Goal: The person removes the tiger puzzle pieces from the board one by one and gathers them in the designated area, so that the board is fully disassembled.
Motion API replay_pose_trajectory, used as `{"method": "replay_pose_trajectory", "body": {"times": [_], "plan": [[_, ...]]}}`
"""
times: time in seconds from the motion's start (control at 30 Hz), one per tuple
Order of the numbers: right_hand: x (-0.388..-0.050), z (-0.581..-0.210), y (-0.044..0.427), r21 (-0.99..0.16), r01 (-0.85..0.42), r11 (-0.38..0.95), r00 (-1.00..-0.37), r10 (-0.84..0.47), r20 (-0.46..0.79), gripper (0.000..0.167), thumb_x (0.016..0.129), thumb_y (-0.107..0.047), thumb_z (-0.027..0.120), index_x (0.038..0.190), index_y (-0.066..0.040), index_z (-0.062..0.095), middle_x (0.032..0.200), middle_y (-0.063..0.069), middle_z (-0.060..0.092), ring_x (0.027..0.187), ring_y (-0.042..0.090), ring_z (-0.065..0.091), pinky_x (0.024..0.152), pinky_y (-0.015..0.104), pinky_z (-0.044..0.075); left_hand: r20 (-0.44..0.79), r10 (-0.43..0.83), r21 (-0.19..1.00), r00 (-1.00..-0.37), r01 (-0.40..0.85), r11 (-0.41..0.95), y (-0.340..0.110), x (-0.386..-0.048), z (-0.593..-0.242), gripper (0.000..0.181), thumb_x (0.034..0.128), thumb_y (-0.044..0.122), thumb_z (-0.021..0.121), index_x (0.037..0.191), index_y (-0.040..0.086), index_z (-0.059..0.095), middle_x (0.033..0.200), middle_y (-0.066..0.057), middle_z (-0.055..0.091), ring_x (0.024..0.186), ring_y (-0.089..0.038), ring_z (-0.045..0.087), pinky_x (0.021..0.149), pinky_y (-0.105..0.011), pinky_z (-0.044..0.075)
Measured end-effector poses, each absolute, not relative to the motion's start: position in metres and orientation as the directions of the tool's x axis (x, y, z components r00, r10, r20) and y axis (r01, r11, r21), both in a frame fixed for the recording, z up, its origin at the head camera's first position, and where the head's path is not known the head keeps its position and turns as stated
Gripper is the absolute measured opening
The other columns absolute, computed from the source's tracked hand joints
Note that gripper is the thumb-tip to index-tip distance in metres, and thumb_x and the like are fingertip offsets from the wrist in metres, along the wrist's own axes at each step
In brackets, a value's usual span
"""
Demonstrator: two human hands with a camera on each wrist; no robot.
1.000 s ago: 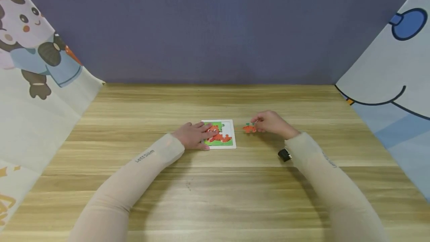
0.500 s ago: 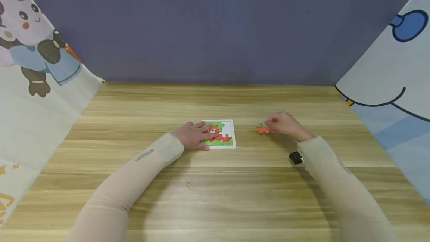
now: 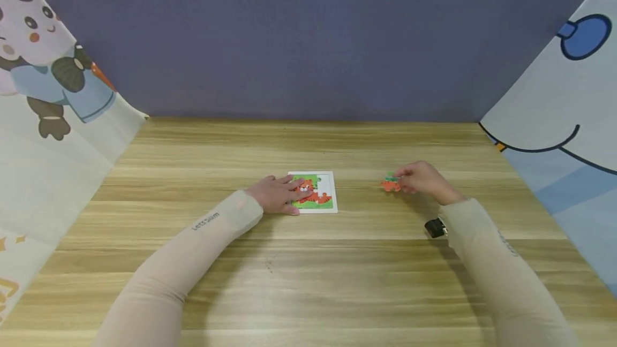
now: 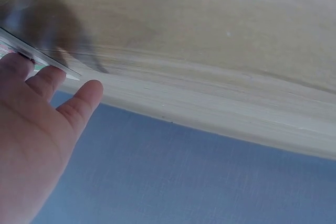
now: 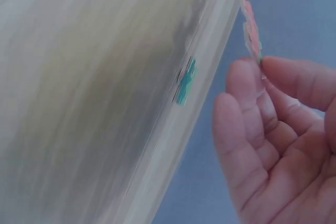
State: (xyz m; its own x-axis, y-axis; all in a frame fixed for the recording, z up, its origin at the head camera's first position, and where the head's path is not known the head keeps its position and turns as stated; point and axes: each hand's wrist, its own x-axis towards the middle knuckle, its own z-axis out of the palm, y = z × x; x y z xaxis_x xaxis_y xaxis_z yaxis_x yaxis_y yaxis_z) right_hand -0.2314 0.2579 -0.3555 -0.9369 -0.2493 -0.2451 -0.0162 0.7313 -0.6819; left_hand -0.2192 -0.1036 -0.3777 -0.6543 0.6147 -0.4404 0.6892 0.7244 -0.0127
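Observation:
My left hand (image 3: 275, 195) lies with fingers spread across the left part of a white-framed puzzle board (image 3: 335, 197). Its fitted pieces show an orange tiger (image 3: 320, 198) on green, while the upper right of the board shows bare white. In the left wrist view, the left fingers (image 4: 86, 100) rest at the board's edge. My right hand (image 3: 424, 180) pinches an orange puzzle piece (image 3: 389, 186) between thumb and finger, off to the board's right. The right wrist view shows that piece (image 5: 252, 27) edge-on above the table, and a separate green puzzle piece (image 5: 186, 81) on the tabletop.
The wooden table (image 3: 308, 261) meets a dark blue-grey panel (image 3: 308, 42) at the back. Printed cloths with cartoon figures hang at the left (image 3: 58, 68) and right (image 3: 554, 100). A small black device (image 3: 435, 227) is strapped at the right wrist.
My right hand has moved right, away from the board, carrying the orange puzzle piece. The left hand has stayed on the board.

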Motion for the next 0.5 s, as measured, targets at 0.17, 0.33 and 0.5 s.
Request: {"method": "replay_pose_trajectory", "body": {"times": [0.17,0.33,0.5], "plan": [[-0.231,-0.356,0.267,-0.692,0.0,0.722,-0.936,-0.244,-0.254,0.032,0.088,-0.002,0.056,0.114,0.017,0.058,0.069,0.002,0.063,0.062,0.013,0.057,0.056,0.028,0.05,-0.441,0.618,-0.004,-0.651,0.69,0.724,-0.105,-0.22,-0.378,0.066,0.0969,0.055,0.04,0.154,0.031,0.017,0.161,-0.001,0.009,0.146,-0.028,0.01,0.111,-0.053,0.021],[-0.228,-0.355,0.273,-0.696,0.048,0.716,-0.932,-0.219,-0.289,0.035,0.09,-0.003,0.055,0.119,0.016,0.057,0.073,0.003,0.064,0.063,0.014,0.056,0.058,0.03,0.049,-0.439,0.624,-0.002,-0.646,0.695,0.719,-0.105,-0.22,-0.378,0.066,0.0972,0.054,0.04,0.154,0.031,0.017,0.161,-0.002,0.01,0.145,-0.029,0.01,0.111,-0.054,0.022],[-0.227,-0.355,0.276,-0.699,0.075,0.712,-0.928,-0.206,-0.309,0.035,0.09,-0.002,0.055,0.119,0.016,0.056,0.074,0.002,0.064,0.064,0.013,0.057,0.058,0.029,0.05,-0.439,0.621,-0.012,-0.649,0.696,0.718,-0.103,-0.221,-0.378,0.066,0.0971,0.055,0.04,0.154,0.031,0.018,0.16,-0.002,0.011,0.145,-0.029,0.011,0.111,-0.054,0.022]]}}
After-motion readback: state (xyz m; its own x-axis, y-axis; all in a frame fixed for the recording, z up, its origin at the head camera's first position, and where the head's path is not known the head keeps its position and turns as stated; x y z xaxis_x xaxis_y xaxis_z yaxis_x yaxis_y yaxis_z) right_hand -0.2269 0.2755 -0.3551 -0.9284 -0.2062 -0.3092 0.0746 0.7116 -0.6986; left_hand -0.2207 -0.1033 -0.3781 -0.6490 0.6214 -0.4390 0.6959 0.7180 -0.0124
